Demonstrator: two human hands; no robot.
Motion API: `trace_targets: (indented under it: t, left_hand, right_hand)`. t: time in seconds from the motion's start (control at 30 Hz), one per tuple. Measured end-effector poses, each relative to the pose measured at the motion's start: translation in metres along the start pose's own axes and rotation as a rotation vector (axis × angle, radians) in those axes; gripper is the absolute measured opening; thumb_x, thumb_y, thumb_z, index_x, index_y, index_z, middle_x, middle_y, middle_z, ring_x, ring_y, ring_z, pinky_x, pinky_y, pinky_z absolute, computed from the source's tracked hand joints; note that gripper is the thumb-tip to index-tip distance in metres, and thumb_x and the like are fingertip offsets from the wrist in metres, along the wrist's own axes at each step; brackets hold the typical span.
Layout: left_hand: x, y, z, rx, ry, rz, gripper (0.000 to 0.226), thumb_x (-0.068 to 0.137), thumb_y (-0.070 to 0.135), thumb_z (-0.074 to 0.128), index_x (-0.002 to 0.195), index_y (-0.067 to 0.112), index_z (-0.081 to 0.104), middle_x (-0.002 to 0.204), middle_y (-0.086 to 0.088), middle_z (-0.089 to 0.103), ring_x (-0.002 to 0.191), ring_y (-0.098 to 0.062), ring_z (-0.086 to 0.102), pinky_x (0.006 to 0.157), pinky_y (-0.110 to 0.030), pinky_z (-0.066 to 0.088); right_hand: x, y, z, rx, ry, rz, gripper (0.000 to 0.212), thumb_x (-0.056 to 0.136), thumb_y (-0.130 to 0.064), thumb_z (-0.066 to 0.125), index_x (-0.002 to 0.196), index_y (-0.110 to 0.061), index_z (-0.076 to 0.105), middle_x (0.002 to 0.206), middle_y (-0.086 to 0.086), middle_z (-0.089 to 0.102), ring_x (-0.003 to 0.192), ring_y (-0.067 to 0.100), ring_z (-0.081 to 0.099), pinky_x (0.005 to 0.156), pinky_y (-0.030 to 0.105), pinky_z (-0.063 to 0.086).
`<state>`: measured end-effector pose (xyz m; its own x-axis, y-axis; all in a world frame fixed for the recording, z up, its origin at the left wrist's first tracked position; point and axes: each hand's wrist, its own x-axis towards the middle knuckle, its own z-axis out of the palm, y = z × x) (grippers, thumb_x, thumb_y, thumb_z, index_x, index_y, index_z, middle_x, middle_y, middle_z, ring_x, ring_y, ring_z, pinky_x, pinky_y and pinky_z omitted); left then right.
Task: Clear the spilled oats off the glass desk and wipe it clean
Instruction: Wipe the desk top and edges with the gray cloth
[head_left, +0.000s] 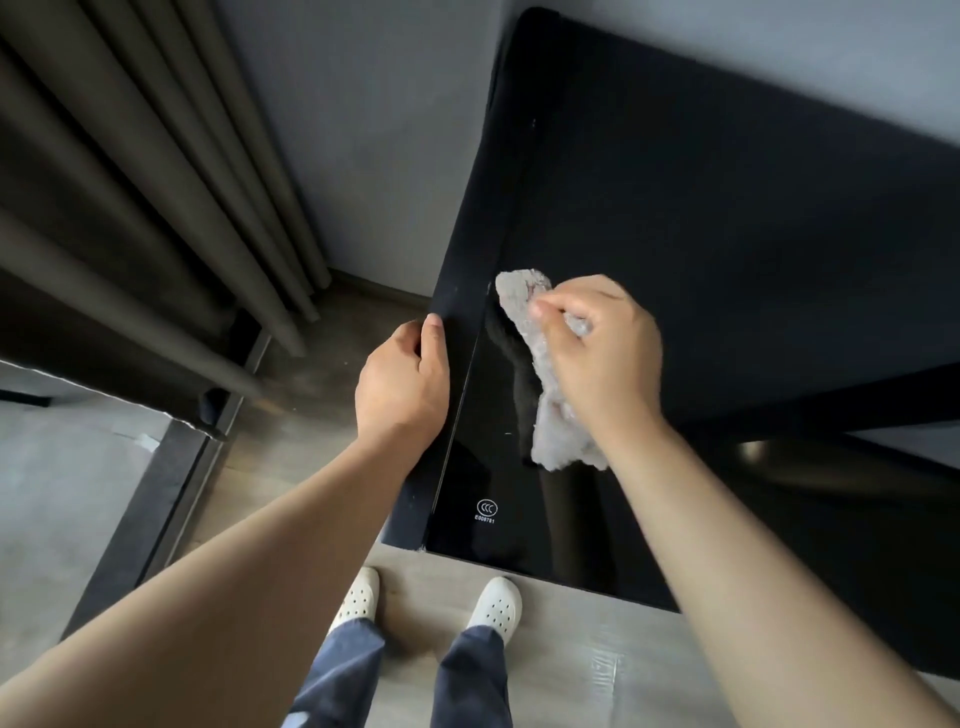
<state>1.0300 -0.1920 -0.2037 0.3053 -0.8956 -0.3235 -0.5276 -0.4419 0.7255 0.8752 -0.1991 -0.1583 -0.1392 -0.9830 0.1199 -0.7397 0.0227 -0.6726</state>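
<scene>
- Cloth (553, 421), grey and fluffy, is lying in a long bunch on the glass desk (519, 530), close to the desk's 9 o'clock edge from where you are standing.
- Your right hand (602, 353) is bearing down on it from the 3 o'clock side, fingers curled over the upper part and pinching the fabric.
- Your left hand (402, 384) is sitting at 9 o'clock of the cloth, fingers bent round the desk's side edge, thumb on top, holding nothing else.
- The cloth is looking soft, light and floppy. You are probably best gripping mid-bunch, palm flat over it, since the loose 6 o'clock tail is likely trailing.
- The glass is looking hard and slick, so grains are likely skating off the rim.
- A few pale specks (506, 434) are showing at 8 o'clock of the cloth. You cannot tell whether they are oats.
</scene>
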Motion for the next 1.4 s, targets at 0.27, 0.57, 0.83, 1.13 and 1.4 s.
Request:
trace_targets:
  t: [0.27, 0.57, 0.83, 1.13, 1.4]
  left_hand:
    - [0.000, 0.000, -0.002, -0.041, -0.009, 0.015, 0.041, 0.100, 0.045, 0.033, 0.109, 0.020, 0.064, 0.084, 0.006, 0.056, 0.084, -0.018, 0.050, 0.073, -0.027, 0.034]
    - [-0.001, 0.001, -0.004, -0.041, -0.032, 0.004, 0.042, 0.100, 0.046, 0.031, 0.104, 0.020, 0.064, 0.085, 0.004, 0.058, 0.085, -0.021, 0.052, 0.074, -0.028, 0.035]
    - [-0.008, 0.001, -0.010, -0.018, -0.114, 0.030, 0.040, 0.100, 0.043, 0.035, 0.113, 0.013, 0.059, 0.092, 0.002, 0.056, 0.089, -0.020, 0.049, 0.076, -0.026, 0.032]
    - [-0.061, -0.040, -0.026, -0.054, -0.159, 0.090, 0.050, 0.096, 0.048, 0.046, 0.141, 0.028, 0.042, 0.124, 0.008, 0.059, 0.116, -0.014, 0.053, 0.098, -0.031, 0.042]
    - [-0.060, -0.042, -0.022, -0.051, -0.109, 0.103, 0.051, 0.095, 0.049, 0.046, 0.141, 0.027, 0.045, 0.126, 0.005, 0.061, 0.116, -0.015, 0.054, 0.097, -0.030, 0.043]
  right_hand:
    - [-0.087, -0.004, 0.002, 0.042, -0.218, -0.145, 0.009, 0.085, -0.025, 0.067, 0.082, -0.021, 0.074, 0.090, -0.015, 0.064, 0.079, 0.006, 0.061, 0.065, 0.031, 0.051]
    - [-0.065, 0.016, -0.051, 0.117, 0.107, 0.185, 0.008, 0.086, -0.015, 0.068, 0.079, -0.017, 0.073, 0.089, -0.012, 0.066, 0.086, 0.004, 0.062, 0.074, 0.011, 0.044]
    - [-0.065, 0.038, -0.023, -0.094, 0.243, 0.287, 0.010, 0.088, -0.026, 0.065, 0.082, -0.023, 0.072, 0.095, -0.013, 0.064, 0.082, 0.005, 0.060, 0.064, 0.020, 0.044]
    - [-0.130, 0.008, -0.057, 0.012, -0.075, 0.113, 0.007, 0.084, -0.026, 0.069, 0.081, -0.027, 0.074, 0.088, -0.016, 0.065, 0.081, 0.003, 0.062, 0.071, 0.024, 0.050]
    - [-0.107, 0.035, -0.024, -0.284, 0.251, 0.250, 0.011, 0.086, -0.027, 0.062, 0.077, -0.027, 0.068, 0.095, -0.010, 0.063, 0.076, 0.016, 0.059, 0.055, 0.024, 0.035]
